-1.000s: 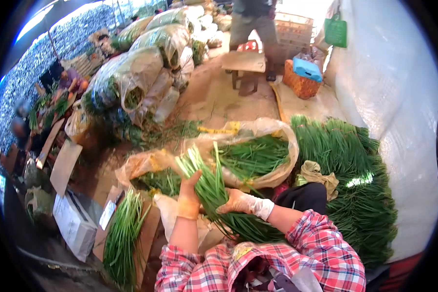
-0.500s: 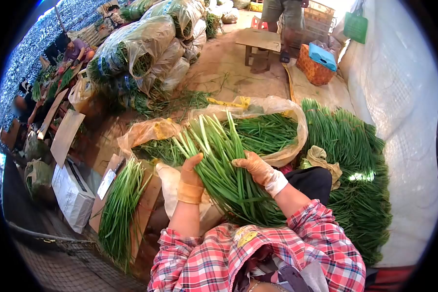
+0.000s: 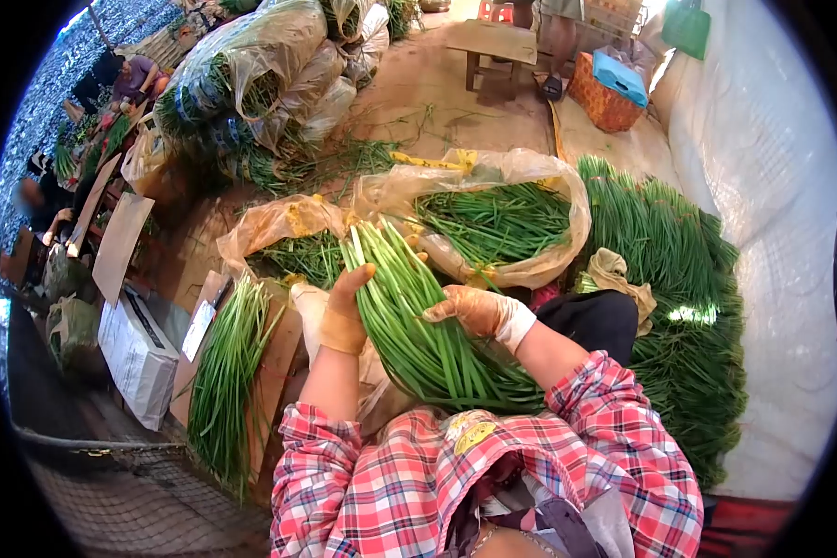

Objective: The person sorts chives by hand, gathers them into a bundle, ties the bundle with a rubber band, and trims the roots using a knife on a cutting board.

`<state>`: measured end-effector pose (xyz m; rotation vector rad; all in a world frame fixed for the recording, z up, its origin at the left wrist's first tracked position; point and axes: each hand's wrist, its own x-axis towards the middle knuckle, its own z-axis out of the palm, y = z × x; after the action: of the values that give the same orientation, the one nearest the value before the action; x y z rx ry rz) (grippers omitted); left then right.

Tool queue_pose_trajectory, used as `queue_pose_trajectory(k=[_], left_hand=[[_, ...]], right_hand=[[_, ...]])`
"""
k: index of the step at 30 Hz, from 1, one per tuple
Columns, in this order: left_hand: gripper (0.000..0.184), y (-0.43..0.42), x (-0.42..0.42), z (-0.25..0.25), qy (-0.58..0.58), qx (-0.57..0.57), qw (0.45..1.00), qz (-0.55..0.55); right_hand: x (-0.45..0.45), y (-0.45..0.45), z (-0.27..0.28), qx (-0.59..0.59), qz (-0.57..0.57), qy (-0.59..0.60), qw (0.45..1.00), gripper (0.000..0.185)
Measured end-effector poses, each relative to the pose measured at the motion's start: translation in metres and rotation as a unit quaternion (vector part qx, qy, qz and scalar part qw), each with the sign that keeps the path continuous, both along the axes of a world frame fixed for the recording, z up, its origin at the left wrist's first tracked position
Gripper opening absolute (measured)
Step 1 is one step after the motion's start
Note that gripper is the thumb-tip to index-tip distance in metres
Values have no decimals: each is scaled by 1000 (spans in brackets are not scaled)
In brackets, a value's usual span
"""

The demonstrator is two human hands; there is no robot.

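A thick bunch of long green stalks (image 3: 428,325) with pale ends lies between my gloved hands. My left hand (image 3: 347,307) holds its left side near the pale ends, thumb up. On the right side, my right hand (image 3: 474,312) presses its fingers and thumb against the stalks. Just beyond is an open clear bag (image 3: 567,223) with more green stalks inside, and a smaller open bag (image 3: 284,219) stands left of it. Another bunch (image 3: 228,381) rests on a cardboard sheet to the left.
Rows of stacked green bunches (image 3: 665,242) fill the right side, with a cloth (image 3: 623,284) at their edge. A white box (image 3: 138,363) is at left. Stuffed bags (image 3: 270,65), a low table (image 3: 493,42) and people are further back.
The bunch was narrower in my hands, then spread, and is now gathered somewhat again. My right hand has shifted up along it from its earliest position. The view has tilted downward.
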<state>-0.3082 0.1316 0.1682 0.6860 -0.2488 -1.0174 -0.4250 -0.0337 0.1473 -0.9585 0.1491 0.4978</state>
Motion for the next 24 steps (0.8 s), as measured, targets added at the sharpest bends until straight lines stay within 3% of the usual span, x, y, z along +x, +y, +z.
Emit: queue_pose_trajectory(k=[2,4,5,6,7,8,9,11,12,14,15,18,19,20,21,24], left_hand=[[67,-1,-8,3,2,-14,1000,6],[64,0,-7,-3,-1,-19,1000,9],[61,3,-3,-9,11,2,1000,8],[58,3,2,-14,21,21,1000,7],[51,2,5,-21,25,5,999,43],[51,2,7,-21,25,4,999,45],[48,4,9,-20,39,12,998,43],[41,3,9,-16,64,27,997,30],[41,0,11,-21,65,27,997,28],[43,-4,14,-31,59,54,996,43],[43,-5,14,-34,48,67,995,52],[35,-5,10,-27,87,69,992,66],[35,-2,5,-25,87,69,992,65],[35,2,-1,-23,35,142,982,118],[34,1,-6,-18,-21,208,964,167],[31,-7,-6,-9,-19,192,975,109]], right_hand=[[-5,2,-8,70,-8,12,997,40],[-9,-4,-5,-39,-36,35,998,42],[-5,-8,-15,-14,-16,18,1000,44],[-2,-14,-19,-89,-1,1,996,53],[-7,-17,-9,-244,-40,-84,965,58],[-10,-19,7,-392,-76,-167,901,63],[-8,-20,20,-392,-75,-166,902,63],[0,-17,40,-557,-112,-405,717,70],[2,-12,46,-557,-113,-402,717,70],[10,1,55,-738,-39,-396,545,69],[15,3,49,-760,-32,-390,519,64],[23,3,48,-752,-4,-383,536,60],[25,6,46,-750,-27,-383,538,44],[26,11,46,-753,-30,-379,536,44],[25,18,48,-780,1,-345,522,37],[24,26,31,-822,6,-334,462,18]])
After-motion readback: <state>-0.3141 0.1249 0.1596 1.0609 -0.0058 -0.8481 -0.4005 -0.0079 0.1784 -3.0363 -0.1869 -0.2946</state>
